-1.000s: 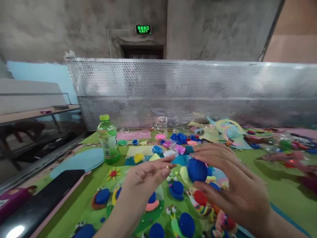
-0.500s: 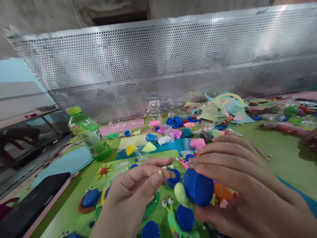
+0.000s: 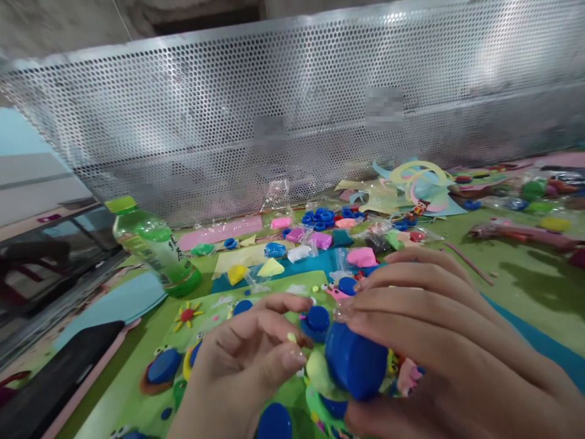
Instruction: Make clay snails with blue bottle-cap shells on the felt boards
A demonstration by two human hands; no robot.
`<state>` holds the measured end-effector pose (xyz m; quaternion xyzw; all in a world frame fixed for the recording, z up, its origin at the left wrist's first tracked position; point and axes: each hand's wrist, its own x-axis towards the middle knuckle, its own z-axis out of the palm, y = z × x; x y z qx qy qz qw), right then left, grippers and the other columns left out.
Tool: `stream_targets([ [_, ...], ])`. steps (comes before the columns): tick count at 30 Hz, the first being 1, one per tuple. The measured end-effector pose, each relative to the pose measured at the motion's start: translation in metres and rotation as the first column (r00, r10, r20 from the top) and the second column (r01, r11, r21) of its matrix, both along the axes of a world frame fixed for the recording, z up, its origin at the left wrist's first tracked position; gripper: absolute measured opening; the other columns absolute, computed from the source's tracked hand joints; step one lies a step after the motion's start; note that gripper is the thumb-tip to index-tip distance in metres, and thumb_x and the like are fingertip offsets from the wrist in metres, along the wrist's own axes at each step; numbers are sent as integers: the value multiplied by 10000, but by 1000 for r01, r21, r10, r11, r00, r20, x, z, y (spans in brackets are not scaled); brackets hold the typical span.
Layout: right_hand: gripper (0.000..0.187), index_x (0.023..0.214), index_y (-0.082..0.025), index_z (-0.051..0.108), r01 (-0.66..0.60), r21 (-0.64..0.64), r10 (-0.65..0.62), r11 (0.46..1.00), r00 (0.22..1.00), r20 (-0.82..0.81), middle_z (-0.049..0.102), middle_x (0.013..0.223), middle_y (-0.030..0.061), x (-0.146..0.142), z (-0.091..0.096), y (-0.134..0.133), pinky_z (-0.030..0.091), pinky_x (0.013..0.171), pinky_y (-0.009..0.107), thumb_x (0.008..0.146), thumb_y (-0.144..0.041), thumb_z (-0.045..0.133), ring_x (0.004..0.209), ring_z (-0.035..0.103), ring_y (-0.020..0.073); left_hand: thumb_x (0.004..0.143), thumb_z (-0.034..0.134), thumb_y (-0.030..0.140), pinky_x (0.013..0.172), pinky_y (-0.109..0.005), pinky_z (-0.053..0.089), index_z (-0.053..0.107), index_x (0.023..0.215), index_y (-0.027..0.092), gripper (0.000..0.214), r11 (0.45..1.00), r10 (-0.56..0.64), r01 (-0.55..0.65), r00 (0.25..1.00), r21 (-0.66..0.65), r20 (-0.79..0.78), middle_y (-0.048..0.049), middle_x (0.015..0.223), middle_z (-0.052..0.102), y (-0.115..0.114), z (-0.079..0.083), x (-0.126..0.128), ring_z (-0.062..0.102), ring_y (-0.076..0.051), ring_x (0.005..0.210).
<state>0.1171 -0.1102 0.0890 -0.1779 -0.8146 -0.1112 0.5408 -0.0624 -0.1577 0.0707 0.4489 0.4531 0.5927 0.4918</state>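
My right hand [image 3: 429, 347] is wrapped round a blue bottle cap [image 3: 354, 366] with a pale yellow-green lump of clay [image 3: 317, 373] stuck to its left side. My left hand [image 3: 249, 353] is just left of it, thumb and forefinger pinched on a tiny yellow clay bead [image 3: 291, 336] right beside the lump. Both hands hover low over a green craft board [image 3: 205, 317] carrying clay snails with blue cap shells [image 3: 163, 364] and a small red and yellow sun [image 3: 186, 314].
A green-capped drink bottle [image 3: 153, 247] stands at the left. Bagged clay pieces [image 3: 297, 250] and loose blue caps [image 3: 320, 216] lie behind the board. Foam paper cut-outs [image 3: 420, 183] sit at the back right. A perforated metal screen [image 3: 292, 110] closes the far edge. A black phone [image 3: 59, 381] lies at left.
The view has dropped and come closer to the table. Both hands have sunk toward the board, and the left pinch has moved in against the clay lump on the cap.
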Motion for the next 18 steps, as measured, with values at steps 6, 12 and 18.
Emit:
stream_targets([
  [6, 222, 818, -233, 620, 2, -26, -1, 1000, 999, 43, 700, 752, -38, 0, 1, 1, 527, 743, 306, 760, -447, 643, 719, 656, 154, 640, 748, 431, 717, -108, 509, 689, 645, 311, 134, 997, 72, -72, 997, 23, -25, 69, 871, 675, -1, 0, 3, 627, -94, 826],
  [12, 231, 846, -238, 626, -20, -21, 22, 1000, 995, 102, 700, 786, -30, 5, 1, 3, 526, 744, 305, 738, -439, 665, 737, 654, 160, 723, 670, 452, 783, -157, 527, 690, 716, 369, 85, 994, 76, -63, 988, 94, -138, 79, 931, 673, -1, -5, 2, 620, -125, 913],
  [18, 219, 861, -263, 627, 22, -30, -18, 999, 993, 119, 698, 810, -30, 4, -2, 3, 514, 772, 328, 750, -451, 646, 773, 649, 172, 745, 649, 447, 826, -124, 494, 686, 750, 386, 71, 988, 122, -104, 978, 112, -167, 103, 988, 656, -4, -7, 6, 590, -107, 979],
])
